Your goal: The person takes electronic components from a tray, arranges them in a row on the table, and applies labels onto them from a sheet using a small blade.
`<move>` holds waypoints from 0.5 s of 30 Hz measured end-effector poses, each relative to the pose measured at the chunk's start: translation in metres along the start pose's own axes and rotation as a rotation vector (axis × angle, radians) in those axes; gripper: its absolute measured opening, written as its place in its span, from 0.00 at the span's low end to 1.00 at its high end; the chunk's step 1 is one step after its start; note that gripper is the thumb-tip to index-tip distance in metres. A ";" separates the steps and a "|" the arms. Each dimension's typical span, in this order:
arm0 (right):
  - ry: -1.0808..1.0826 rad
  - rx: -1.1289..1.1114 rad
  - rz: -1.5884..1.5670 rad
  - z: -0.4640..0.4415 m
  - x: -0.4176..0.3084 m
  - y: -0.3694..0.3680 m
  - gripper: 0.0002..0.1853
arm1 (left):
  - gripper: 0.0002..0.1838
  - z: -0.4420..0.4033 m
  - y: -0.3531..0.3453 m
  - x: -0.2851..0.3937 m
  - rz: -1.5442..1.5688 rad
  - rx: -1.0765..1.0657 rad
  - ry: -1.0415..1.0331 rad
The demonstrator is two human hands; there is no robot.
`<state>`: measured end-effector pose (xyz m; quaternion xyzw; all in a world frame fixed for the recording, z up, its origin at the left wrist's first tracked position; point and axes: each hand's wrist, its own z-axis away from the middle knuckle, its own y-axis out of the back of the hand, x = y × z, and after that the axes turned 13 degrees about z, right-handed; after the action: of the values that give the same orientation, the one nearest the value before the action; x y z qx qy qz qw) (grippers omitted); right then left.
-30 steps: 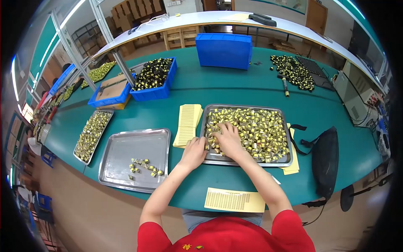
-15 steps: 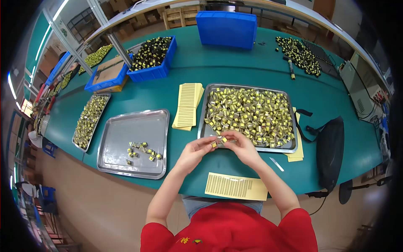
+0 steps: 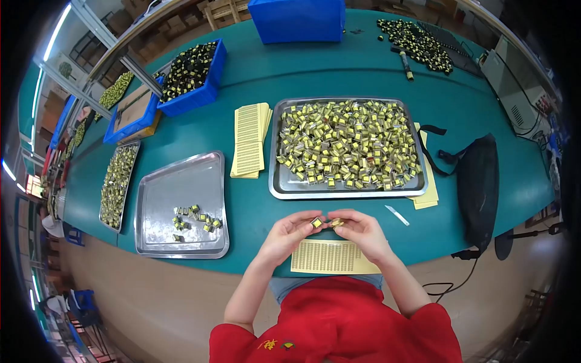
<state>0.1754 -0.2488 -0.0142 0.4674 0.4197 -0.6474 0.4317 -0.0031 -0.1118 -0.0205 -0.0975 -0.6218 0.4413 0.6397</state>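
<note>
My left hand [image 3: 289, 237] pinches a small transformer [image 3: 316, 222] with a yellow-taped face between thumb and fingertips. Close beside it, my right hand [image 3: 364, 235] has its fingers closed on another small yellow transformer [image 3: 336, 223], partly covered by the fingertips. Both hands are over the table's front part, just above a yellow sheet of printed labels [image 3: 324, 257]. Beyond them stands a metal tray [image 3: 339, 195] heaped with many such transformers [image 3: 345, 145]. To the left, a second metal tray [image 3: 181, 245] holds several transformers [image 3: 207, 222] in its lower part.
A white-handled blade [image 3: 397, 215] lies right of my hands, near a black bag [image 3: 477, 187]. Stacked label sheets [image 3: 248, 142] sit between the trays. Farther off are a narrow filled tray [image 3: 120, 186], a blue bin [image 3: 192, 78] of dark parts, and a blue box [image 3: 296, 23].
Both hands have moved back from the full tray's front edge to above the label sheet, each with a transformer. The fingertips are slightly farther apart, and the camera view has shifted.
</note>
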 end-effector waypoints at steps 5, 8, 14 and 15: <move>-0.028 0.024 -0.082 0.002 0.008 0.000 0.15 | 0.21 0.003 0.002 -0.006 -0.007 0.053 0.021; -0.113 0.128 0.245 0.001 0.010 -0.003 0.10 | 0.19 0.005 -0.007 -0.006 -0.218 0.154 -0.024; 0.328 0.141 0.986 0.000 0.009 -0.010 0.12 | 0.17 0.006 -0.015 -0.011 -0.934 0.097 -0.353; 0.349 0.140 1.041 -0.002 0.014 -0.010 0.12 | 0.17 0.005 -0.011 -0.015 -0.994 0.072 -0.408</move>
<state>0.1633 -0.2469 -0.0269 0.7410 0.1543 -0.2878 0.5868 -0.0002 -0.1309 -0.0225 0.3181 -0.6892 0.1163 0.6405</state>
